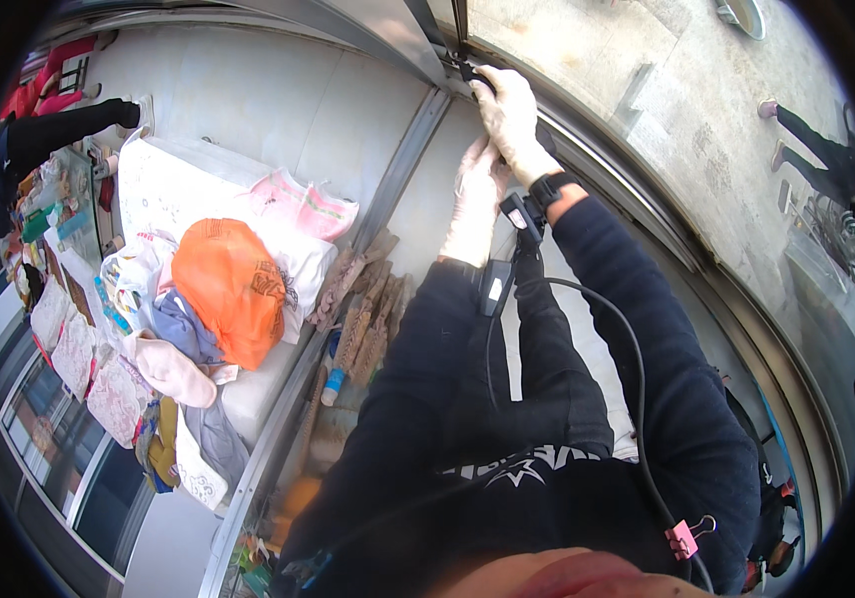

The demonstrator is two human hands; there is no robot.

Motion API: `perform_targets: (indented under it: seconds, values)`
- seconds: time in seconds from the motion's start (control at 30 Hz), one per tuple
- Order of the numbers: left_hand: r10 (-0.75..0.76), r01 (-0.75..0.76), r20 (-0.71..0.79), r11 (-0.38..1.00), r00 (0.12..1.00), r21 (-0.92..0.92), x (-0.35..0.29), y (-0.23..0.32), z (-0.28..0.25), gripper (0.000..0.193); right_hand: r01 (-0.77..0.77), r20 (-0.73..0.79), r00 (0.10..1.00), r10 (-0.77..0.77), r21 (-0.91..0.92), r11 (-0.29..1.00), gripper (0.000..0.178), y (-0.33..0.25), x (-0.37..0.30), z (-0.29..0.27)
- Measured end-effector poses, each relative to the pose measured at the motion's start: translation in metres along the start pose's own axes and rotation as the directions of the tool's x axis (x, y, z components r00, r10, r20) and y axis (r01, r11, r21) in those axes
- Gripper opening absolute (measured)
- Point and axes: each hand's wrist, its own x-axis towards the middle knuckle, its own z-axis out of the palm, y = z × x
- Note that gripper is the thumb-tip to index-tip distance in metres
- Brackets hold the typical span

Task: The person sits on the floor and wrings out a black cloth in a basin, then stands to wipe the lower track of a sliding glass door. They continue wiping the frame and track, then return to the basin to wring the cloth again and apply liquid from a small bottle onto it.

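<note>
Both my hands wear white gloves and reach up to the corner of a metal frame (pixel 427 45). My right hand (pixel 510 118) is farther away, its fingers closed round a small black object (pixel 474 76) at that corner; I cannot tell its kind. Just below it and to the left, my left hand (pixel 475 189) has its fingers drawn together close to the heel of the right hand. Whatever the left fingers hold, if anything, is hidden. Black devices on cables are strapped at both wrists, with a black band (pixel 551 189) on the right one.
Left of a metal rail (pixel 402 169), a white surface bears an orange bag (pixel 228 289), a pink towel (pixel 300 204) and folded cloths. Brown knobbly pieces (pixel 362 324) lie beside the rail. Metal tracks (pixel 647 199) run along the right, beyond them paving. Other people stand at both edges.
</note>
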Motion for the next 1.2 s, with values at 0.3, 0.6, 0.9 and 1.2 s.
perform_targets:
  seconds: [0.3,0.6,0.9,1.2]
  values:
    - [-0.005,-0.003,0.049,0.986,0.999,0.165,0.008,0.013,-0.007,0.036,-0.055,0.248,0.958,0.145,-0.338,0.940,0.022,-0.014,0.026,0.017]
    - [0.266,-0.310,0.194,0.915,0.944,0.256,0.034,-0.011,-0.015,0.031,0.098,0.552,0.828,0.103,-0.323,0.941,0.045,0.004,0.054,0.011]
    - [0.374,-0.589,0.529,0.061,0.762,0.806,0.021,0.005,-0.007,0.026,0.161,0.530,0.840,0.119,-0.453,0.877,0.025,-0.014,0.049,0.010]
    - [-0.214,0.188,0.129,0.964,0.968,0.187,-0.001,-0.060,0.017,0.024,0.094,0.519,0.810,0.272,-0.572,0.815,0.028,0.033,-0.002,-0.063]
